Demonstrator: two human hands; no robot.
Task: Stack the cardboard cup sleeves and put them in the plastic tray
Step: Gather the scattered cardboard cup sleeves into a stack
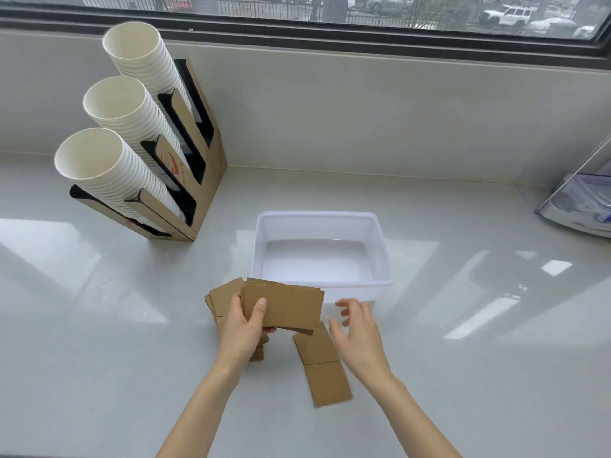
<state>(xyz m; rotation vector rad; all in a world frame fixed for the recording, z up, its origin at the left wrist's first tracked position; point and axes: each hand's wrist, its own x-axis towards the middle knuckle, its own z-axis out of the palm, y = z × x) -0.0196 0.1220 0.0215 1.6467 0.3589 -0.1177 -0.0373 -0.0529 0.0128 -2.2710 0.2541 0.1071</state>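
Brown flat cardboard cup sleeves [281,307] sit gathered in the left hand [243,325] before the empty translucent plastic tray [383,246] — stacking underway; the right hand [358,332], fingers loose, should collect the last sleeve [324,368] off the white counter [463,342]

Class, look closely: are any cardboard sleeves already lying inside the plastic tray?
No, the plastic tray holds nothing; the cardboard sleeves are outside it.

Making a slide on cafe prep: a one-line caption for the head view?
Left hand gathers cardboard sleeves before an empty plastic tray; right hand open.
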